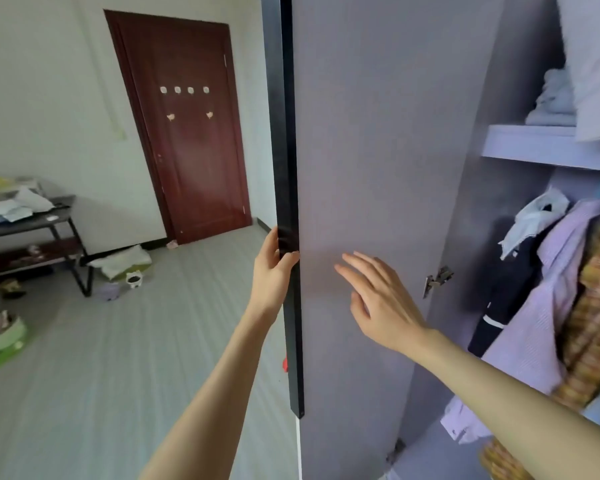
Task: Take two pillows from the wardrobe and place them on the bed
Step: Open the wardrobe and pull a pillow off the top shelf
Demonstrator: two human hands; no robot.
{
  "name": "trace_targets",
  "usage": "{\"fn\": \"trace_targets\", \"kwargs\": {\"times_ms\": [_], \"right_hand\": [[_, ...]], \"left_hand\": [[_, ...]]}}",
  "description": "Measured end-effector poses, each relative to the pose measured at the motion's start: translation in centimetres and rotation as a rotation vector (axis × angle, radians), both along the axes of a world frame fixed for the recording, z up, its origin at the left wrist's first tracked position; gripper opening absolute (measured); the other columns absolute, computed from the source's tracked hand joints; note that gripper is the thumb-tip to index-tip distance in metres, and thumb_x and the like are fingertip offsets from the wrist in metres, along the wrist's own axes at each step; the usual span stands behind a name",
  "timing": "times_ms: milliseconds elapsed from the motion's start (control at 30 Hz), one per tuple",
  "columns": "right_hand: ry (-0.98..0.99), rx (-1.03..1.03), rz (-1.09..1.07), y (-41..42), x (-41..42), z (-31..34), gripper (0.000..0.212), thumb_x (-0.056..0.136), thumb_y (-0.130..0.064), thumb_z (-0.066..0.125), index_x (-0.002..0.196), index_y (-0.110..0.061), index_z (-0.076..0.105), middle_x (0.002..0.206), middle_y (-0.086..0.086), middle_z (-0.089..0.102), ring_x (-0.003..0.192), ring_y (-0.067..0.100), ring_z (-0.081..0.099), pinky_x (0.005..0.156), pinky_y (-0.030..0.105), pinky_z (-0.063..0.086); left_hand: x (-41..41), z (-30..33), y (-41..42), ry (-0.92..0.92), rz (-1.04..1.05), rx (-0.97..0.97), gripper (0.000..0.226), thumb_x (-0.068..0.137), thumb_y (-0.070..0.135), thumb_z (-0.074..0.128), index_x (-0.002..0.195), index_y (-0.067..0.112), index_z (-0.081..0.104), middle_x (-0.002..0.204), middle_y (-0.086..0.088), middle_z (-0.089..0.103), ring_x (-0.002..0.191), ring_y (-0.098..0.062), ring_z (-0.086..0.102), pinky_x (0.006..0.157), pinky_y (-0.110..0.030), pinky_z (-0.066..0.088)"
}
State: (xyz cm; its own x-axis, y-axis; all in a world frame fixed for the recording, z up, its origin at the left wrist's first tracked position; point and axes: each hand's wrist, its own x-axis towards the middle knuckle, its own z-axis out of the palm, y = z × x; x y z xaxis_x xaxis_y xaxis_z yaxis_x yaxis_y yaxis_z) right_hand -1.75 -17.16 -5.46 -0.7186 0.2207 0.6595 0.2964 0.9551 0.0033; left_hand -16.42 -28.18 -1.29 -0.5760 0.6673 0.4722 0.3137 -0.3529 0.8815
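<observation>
The wardrobe door (371,161) stands swung open in front of me, its grey inner face towards me and its dark edge at the centre. My left hand (272,268) grips that dark edge. My right hand (378,299) is flat and spread against the door's inner face, holding nothing. Inside the wardrobe, a white pillow (593,64) lies on the upper shelf (534,143) at the top right, partly cut off by the frame. Folded pale-blue cloth (553,98) sits beside it. No bed is in view.
Clothes (551,296) hang below the shelf, close to my right arm. A metal hinge (437,280) sticks out of the wardrobe's side wall. A red room door (187,133) is at the back, a dark table (32,220) with clutter at the left, bowls on the grey floor (136,341).
</observation>
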Motion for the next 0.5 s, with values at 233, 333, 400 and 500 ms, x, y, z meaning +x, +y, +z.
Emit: {"fn": "trace_targets", "kwargs": {"times_ms": [233,333,400,500], "right_hand": [[0.027,-0.017,0.006,1.9,3.5,0.1,0.042,0.081,-0.011,0.034,0.114,-0.003,0.06,0.117,0.015,0.062,0.106,0.022,0.05,0.092,0.032,0.039],[0.001,-0.03,-0.069,3.3,7.0,0.1,0.039,0.079,-0.006,0.041,0.111,-0.005,0.062,0.115,0.013,0.063,0.1,0.029,0.06,0.084,0.036,0.05],[-0.02,-0.015,-0.128,4.2,9.5,0.7,0.039,0.078,-0.007,0.039,0.108,-0.004,0.064,0.112,0.013,0.064,0.098,0.031,0.062,0.084,0.039,0.052],[-0.058,0.036,-0.287,5.5,15.6,0.6,0.041,0.077,-0.012,0.035,0.102,-0.003,0.066,0.106,0.014,0.066,0.097,0.032,0.063,0.089,0.037,0.042]], "left_hand": [[2.6,-2.8,-0.8,0.168,0.477,-0.091,0.061,0.084,0.007,0.05,0.141,0.014,0.029,0.144,-0.004,0.036,0.13,-0.01,0.033,0.106,-0.023,0.026],[7.2,-4.7,-0.3,0.439,0.505,-0.078,0.055,0.08,0.021,0.044,0.134,0.01,0.04,0.137,-0.01,0.043,0.128,-0.02,0.035,0.105,-0.034,0.028],[9.1,-4.8,1.3,0.535,0.362,-0.118,0.052,0.08,0.021,0.043,0.131,0.01,0.045,0.134,-0.011,0.047,0.123,-0.022,0.039,0.101,-0.033,0.029],[12.4,-4.7,4.8,0.565,0.179,-0.187,0.05,0.08,0.012,0.048,0.129,0.009,0.046,0.133,-0.012,0.047,0.122,-0.027,0.042,0.101,-0.034,0.031]]}}
